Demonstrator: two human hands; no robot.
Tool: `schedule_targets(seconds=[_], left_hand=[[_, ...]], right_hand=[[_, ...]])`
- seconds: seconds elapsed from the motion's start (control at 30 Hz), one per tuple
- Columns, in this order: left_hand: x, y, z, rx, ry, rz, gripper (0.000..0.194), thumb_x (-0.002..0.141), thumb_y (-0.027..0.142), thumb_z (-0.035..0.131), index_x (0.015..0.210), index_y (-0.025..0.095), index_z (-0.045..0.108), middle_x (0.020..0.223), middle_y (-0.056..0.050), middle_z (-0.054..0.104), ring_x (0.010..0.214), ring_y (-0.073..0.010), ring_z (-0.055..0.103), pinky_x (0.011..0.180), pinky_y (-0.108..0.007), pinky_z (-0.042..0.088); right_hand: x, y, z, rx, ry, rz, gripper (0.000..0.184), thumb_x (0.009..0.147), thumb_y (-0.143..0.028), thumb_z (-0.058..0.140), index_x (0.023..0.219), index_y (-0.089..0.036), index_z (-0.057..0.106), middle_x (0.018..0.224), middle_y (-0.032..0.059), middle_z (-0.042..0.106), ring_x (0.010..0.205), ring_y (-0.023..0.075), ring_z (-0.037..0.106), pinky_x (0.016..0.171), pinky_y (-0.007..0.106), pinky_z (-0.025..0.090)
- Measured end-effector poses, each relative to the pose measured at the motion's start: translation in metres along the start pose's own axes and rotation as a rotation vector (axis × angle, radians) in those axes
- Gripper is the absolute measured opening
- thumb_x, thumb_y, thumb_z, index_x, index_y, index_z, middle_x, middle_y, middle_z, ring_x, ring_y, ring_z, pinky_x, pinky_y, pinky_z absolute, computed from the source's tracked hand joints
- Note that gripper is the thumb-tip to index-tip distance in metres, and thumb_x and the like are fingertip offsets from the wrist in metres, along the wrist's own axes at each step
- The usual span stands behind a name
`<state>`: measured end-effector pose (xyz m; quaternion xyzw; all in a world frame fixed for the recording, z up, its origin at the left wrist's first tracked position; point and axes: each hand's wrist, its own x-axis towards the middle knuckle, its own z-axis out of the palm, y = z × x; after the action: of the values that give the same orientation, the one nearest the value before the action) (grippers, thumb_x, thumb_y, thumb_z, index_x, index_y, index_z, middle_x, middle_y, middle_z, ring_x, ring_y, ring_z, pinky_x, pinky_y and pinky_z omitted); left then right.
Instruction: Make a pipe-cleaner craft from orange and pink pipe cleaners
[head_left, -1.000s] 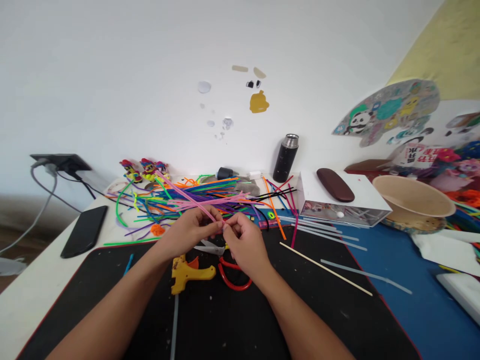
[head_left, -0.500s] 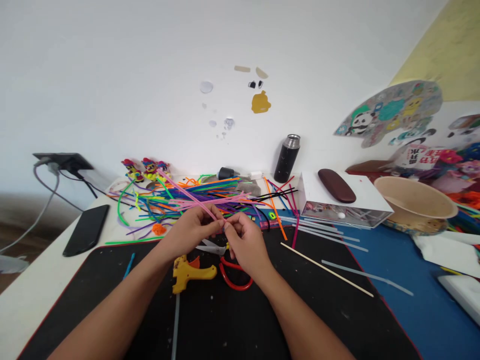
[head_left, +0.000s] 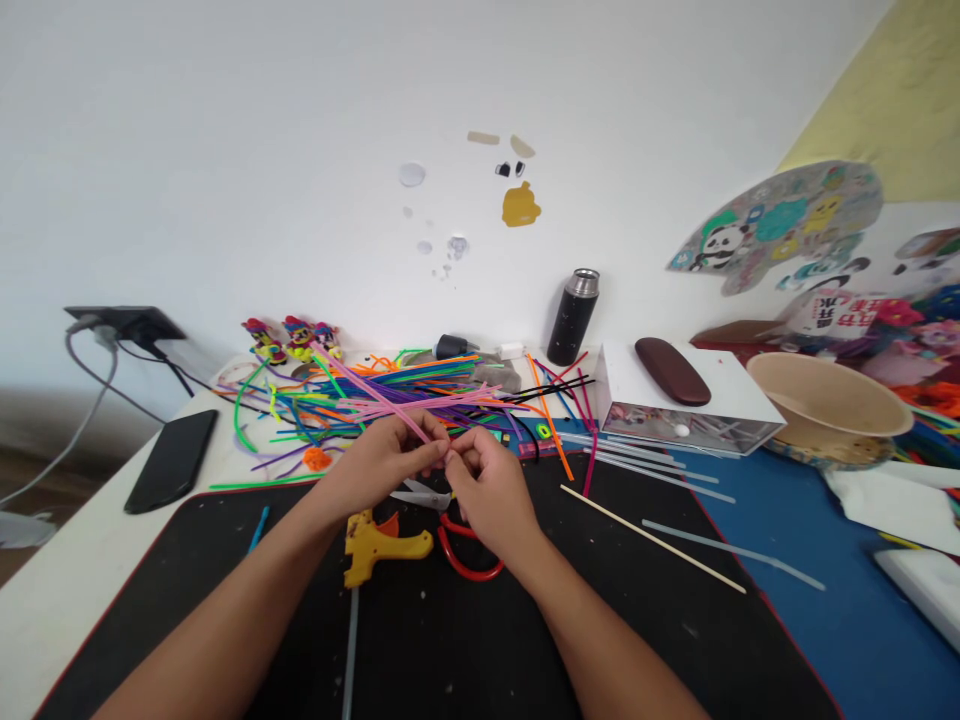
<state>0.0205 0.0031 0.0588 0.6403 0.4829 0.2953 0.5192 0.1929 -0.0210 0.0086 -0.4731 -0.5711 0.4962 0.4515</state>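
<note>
Pink pipe cleaners point(head_left: 365, 383) slant up and left out of my left hand point(head_left: 390, 455), whose fingers are closed around them. Thumb and fingers of my right hand point(head_left: 487, 485) pinch at their lower end, touching the left fingertips; the end itself is hidden between the fingers. Under my hands lie scissors point(head_left: 472, 573) with red handles, blades pointing left. A yellow hot glue gun point(head_left: 386, 547) rests beside them, a clear glue stick point(head_left: 351, 650) running from it toward me. Behind my hands spreads a pile of coloured pipe cleaners point(head_left: 420, 380).
A black bottle point(head_left: 574, 318) stands by the wall, left of a white box point(head_left: 694, 395) bearing a brown case point(head_left: 673, 371). Glue sticks point(head_left: 660, 470) and a wooden stick point(head_left: 652, 538) lie at right, near a beige bowl point(head_left: 829, 400). A phone point(head_left: 172, 460) lies left.
The right thumb and fingers have shifted slightly at the lower end of the pink pipe cleaners. Otherwise both hands stay in nearly the same place.
</note>
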Motion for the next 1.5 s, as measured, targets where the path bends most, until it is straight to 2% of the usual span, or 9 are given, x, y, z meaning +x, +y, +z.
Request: schedule_targets(seconds=[0.17, 0.4, 0.57, 0.77, 1.03, 1.17, 1.27, 1.37, 1.5], left_hand=[[0.001, -0.005, 0.001, 0.065, 0.032, 0.013, 0.029, 0.088, 0.047, 0.072, 0.091, 0.018, 0.068, 0.076, 0.0, 0.066, 0.066, -0.0156, 0.057, 0.061, -0.025, 0.044], [0.003, -0.006, 0.001, 0.034, 0.09, 0.034, 0.036, 0.087, 0.054, 0.074, 0.088, 0.018, 0.067, 0.073, 0.001, 0.062, 0.063, -0.0149, 0.055, 0.059, -0.025, 0.043], [0.001, -0.001, 0.0, 0.019, 0.021, 0.029, 0.039, 0.088, 0.056, 0.074, 0.089, 0.018, 0.069, 0.074, 0.001, 0.063, 0.064, -0.0142, 0.055, 0.059, -0.025, 0.044], [-0.001, 0.003, -0.002, -0.025, -0.017, 0.027, 0.036, 0.085, 0.051, 0.08, 0.099, 0.019, 0.071, 0.087, -0.002, 0.069, 0.072, -0.0153, 0.059, 0.063, -0.025, 0.048], [0.0, 0.0, -0.003, -0.023, 0.016, 0.034, 0.032, 0.085, 0.047, 0.079, 0.096, 0.018, 0.068, 0.076, 0.001, 0.064, 0.064, -0.0133, 0.054, 0.058, -0.023, 0.044], [-0.001, 0.0, -0.006, -0.014, -0.014, 0.049, 0.031, 0.086, 0.046, 0.078, 0.094, 0.018, 0.068, 0.08, 0.0, 0.067, 0.07, -0.0149, 0.058, 0.063, -0.025, 0.047], [-0.001, -0.002, -0.007, 0.012, -0.032, 0.059, 0.03, 0.088, 0.046, 0.077, 0.095, 0.018, 0.068, 0.084, -0.001, 0.069, 0.074, -0.0163, 0.06, 0.066, -0.026, 0.048], [0.0, -0.005, -0.005, 0.015, 0.001, 0.066, 0.029, 0.088, 0.044, 0.077, 0.098, 0.019, 0.068, 0.083, 0.001, 0.066, 0.072, -0.015, 0.058, 0.064, -0.025, 0.046], [0.002, -0.008, -0.001, -0.079, -0.004, 0.016, 0.04, 0.083, 0.046, 0.08, 0.109, 0.019, 0.065, 0.085, 0.0, 0.067, 0.071, -0.0161, 0.061, 0.061, -0.025, 0.048]], right_hand=[[0.0, 0.001, 0.0, -0.029, 0.005, 0.002, 0.011, 0.094, -0.032, 0.061, 0.088, -0.024, 0.059, 0.056, -0.0071, 0.054, 0.042, 0.012, 0.047, 0.044, 0.023, 0.032], [0.0, 0.001, 0.0, 0.062, -0.024, 0.013, 0.017, 0.096, -0.04, 0.063, 0.097, -0.024, 0.062, 0.057, -0.0065, 0.057, 0.043, 0.0125, 0.048, 0.044, 0.022, 0.032], [0.001, 0.001, 0.0, 0.055, -0.008, 0.022, 0.015, 0.095, -0.038, 0.063, 0.091, -0.023, 0.06, 0.056, -0.0076, 0.054, 0.041, 0.011, 0.045, 0.043, 0.022, 0.029], [0.001, -0.001, -0.001, 0.065, 0.008, 0.008, 0.016, 0.095, -0.039, 0.061, 0.089, -0.024, 0.058, 0.052, -0.0105, 0.048, 0.037, 0.0099, 0.041, 0.042, 0.023, 0.026], [0.002, -0.001, 0.0, 0.142, -0.046, 0.032, 0.018, 0.096, -0.041, 0.061, 0.093, -0.024, 0.057, 0.054, -0.0096, 0.054, 0.035, 0.0098, 0.044, 0.037, 0.021, 0.031], [0.003, 0.004, 0.0, 0.205, -0.096, 0.065, 0.022, 0.097, -0.045, 0.063, 0.1, -0.024, 0.059, 0.055, -0.0095, 0.056, 0.035, 0.0102, 0.045, 0.036, 0.02, 0.034], [0.005, 0.007, 0.0, 0.223, -0.083, 0.066, 0.021, 0.096, -0.044, 0.065, 0.097, -0.023, 0.059, 0.053, -0.0096, 0.055, 0.034, 0.0095, 0.045, 0.036, 0.02, 0.033], [0.007, 0.007, -0.001, 0.204, -0.051, 0.039, 0.023, 0.095, -0.045, 0.066, 0.09, -0.023, 0.06, 0.05, -0.0103, 0.051, 0.033, 0.0089, 0.044, 0.035, 0.019, 0.031], [0.008, 0.005, -0.003, 0.212, 0.002, 0.032, 0.027, 0.093, -0.047, 0.068, 0.087, -0.023, 0.059, 0.048, -0.011, 0.049, 0.033, 0.0087, 0.042, 0.035, 0.02, 0.03]])
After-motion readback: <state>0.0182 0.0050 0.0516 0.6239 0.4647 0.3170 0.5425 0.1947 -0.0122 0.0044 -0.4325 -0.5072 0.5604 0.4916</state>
